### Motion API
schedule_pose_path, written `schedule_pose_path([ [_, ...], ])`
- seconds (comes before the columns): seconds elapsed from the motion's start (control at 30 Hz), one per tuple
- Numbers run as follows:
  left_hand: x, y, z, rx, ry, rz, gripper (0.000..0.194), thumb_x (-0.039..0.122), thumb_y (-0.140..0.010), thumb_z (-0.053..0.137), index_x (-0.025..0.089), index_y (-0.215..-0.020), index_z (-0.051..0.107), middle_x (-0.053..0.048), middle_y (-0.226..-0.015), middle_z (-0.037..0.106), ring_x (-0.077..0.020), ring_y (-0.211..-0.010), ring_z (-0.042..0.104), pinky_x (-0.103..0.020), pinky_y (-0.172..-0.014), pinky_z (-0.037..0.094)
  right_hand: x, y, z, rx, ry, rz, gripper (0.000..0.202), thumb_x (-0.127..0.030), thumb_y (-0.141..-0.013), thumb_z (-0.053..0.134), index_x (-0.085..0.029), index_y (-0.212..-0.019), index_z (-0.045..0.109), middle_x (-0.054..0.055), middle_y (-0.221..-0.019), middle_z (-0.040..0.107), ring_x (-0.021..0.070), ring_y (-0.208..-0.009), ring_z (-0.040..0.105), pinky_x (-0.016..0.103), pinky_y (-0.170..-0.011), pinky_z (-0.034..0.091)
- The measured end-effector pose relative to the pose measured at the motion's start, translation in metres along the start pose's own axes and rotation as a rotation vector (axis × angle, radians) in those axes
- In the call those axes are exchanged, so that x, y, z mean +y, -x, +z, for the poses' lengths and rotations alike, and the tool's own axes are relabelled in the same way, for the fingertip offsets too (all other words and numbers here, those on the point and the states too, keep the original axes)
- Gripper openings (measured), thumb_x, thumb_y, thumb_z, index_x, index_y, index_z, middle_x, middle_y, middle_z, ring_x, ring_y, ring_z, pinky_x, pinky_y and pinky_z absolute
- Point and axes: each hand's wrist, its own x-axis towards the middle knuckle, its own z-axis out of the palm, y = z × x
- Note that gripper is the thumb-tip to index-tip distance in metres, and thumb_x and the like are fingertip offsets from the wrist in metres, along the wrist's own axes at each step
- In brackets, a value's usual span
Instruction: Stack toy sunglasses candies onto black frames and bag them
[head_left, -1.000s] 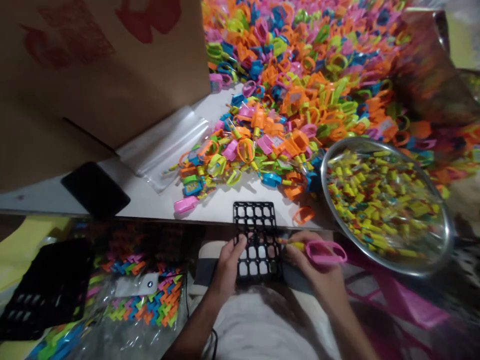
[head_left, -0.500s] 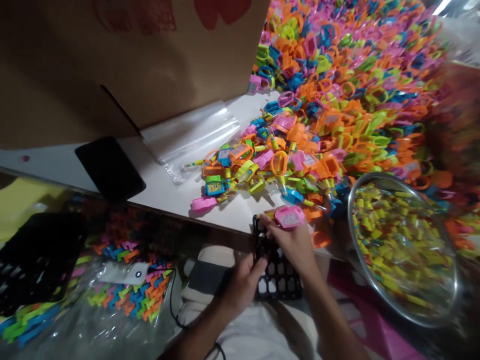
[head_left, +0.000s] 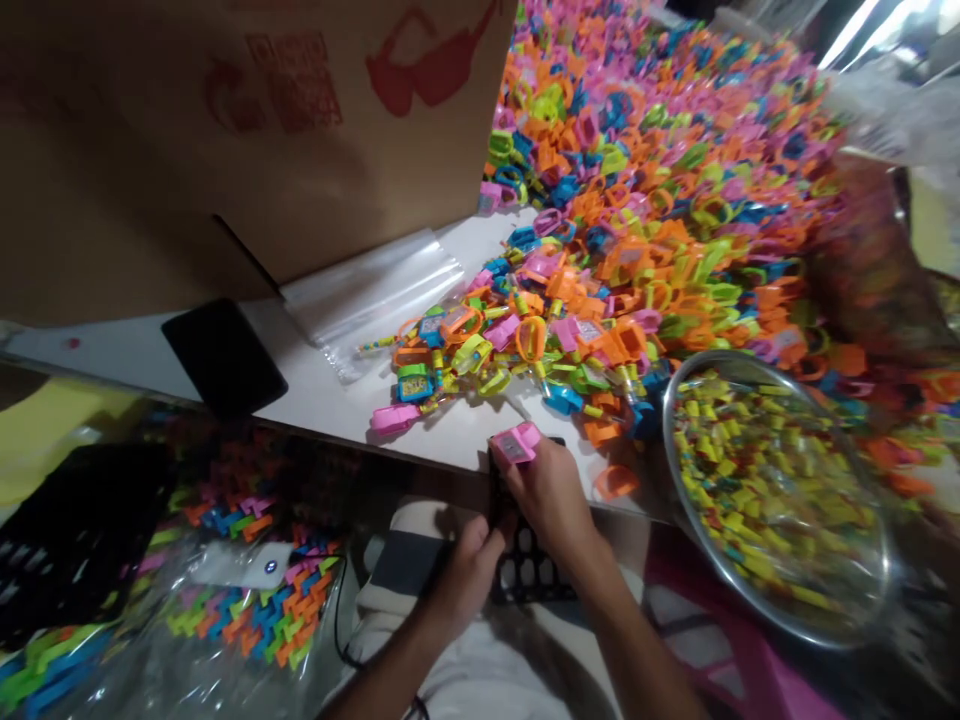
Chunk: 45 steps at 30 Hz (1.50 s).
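Note:
My right hand (head_left: 551,490) is closed around a pink toy watch (head_left: 517,443) at the table's front edge. Below it, on my lap, stands a black plastic lattice basket (head_left: 536,578), partly covered by both hands. My left hand (head_left: 466,572) pinches the basket's left side, with the thumb on top and the other fingers mostly hidden. Just ahead, a small heap of toy watches and yellow candy packets (head_left: 480,355) lies on the white table (head_left: 465,430). An orange watch piece (head_left: 616,482) rests right of my right hand.
A large pile of bright toy watches (head_left: 675,180) covers the back right. At right stands a metal bowl (head_left: 675,470) of yellow packets. A cardboard box (head_left: 187,200), a clear plastic bag (head_left: 382,290) and a black phone (head_left: 225,357) are at left. Below lies a bag of plastic pieces (head_left: 247,610).
My right hand and the pink toy watch have moved left over the basket, and the watch has turned. The left hand keeps its hold on the basket. The view has shifted slightly.

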Motion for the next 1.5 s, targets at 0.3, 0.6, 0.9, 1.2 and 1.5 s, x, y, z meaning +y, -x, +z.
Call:
schedule_pose_path([
  [0.3, 0.015, 0.01, -0.004, 0.063, -0.02, 0.057, 0.055, 0.063, -0.075, 0.089, 0.018, -0.106, 0.079, -0.009, -0.111, 0.081, -0.032, -0.126, 0.066, -0.036, -0.108, 0.05, 0.012, -0.034, -0.05, 0.299, 0.113, -0.051, 0.018, -0.035, -0.102, 0.058, -0.02, -0.109, 0.065, 0.008, -0.093, 0.072, 0.0225, -0.077, 0.065, 0.031, -0.073, 0.047],
  [0.6, 0.047, 0.014, -0.003, 0.032, 0.157, -0.072, 0.038, 0.047, -0.087, 0.083, 0.013, -0.104, 0.077, -0.012, -0.094, 0.082, -0.0252, -0.087, 0.078, -0.03, -0.071, 0.06, 0.02, -0.065, -0.056, 0.265, 0.118, 0.091, 0.019, -0.038, -0.092, 0.068, -0.021, -0.083, 0.063, 0.002, -0.068, 0.065, 0.0197, -0.063, 0.058, 0.029, -0.061, 0.033],
  [0.9, 0.044, 0.002, 0.004, 0.029, 0.189, -0.076, 0.031, 0.039, -0.09, 0.081, 0.012, -0.103, 0.079, -0.012, -0.095, 0.082, -0.02, -0.077, 0.076, -0.026, -0.066, 0.057, 0.034, -0.022, -0.068, 0.161, -0.282, 0.117, 0.046, -0.064, -0.085, 0.072, -0.019, -0.076, 0.069, 0.0, -0.065, 0.062, 0.0165, -0.062, 0.053, 0.028, -0.058, 0.036],
  [1.2, 0.042, 0.0, 0.007, 0.018, 0.175, -0.051, 0.035, 0.043, -0.088, 0.083, 0.011, -0.104, 0.079, -0.013, -0.098, 0.083, -0.0227, -0.083, 0.077, -0.028, -0.069, 0.058, 0.018, 0.01, -0.043, 0.052, -0.687, 0.297, 0.057, -0.073, -0.075, 0.079, -0.019, -0.087, 0.069, -0.002, -0.061, 0.06, 0.0144, -0.047, 0.048, 0.027, -0.044, 0.039],
  [1.5, 0.03, -0.003, 0.01, -0.01, 0.256, -0.033, 0.035, 0.039, -0.083, 0.088, 0.014, -0.105, 0.077, -0.012, -0.105, 0.083, -0.0325, -0.111, 0.076, -0.044, -0.102, 0.059, 0.013, 0.016, 0.005, 0.12, -0.533, 0.2, 0.038, -0.056, -0.085, 0.07, -0.019, -0.074, 0.071, 0.005, -0.063, 0.071, 0.0221, -0.059, 0.065, 0.029, -0.053, 0.048],
])
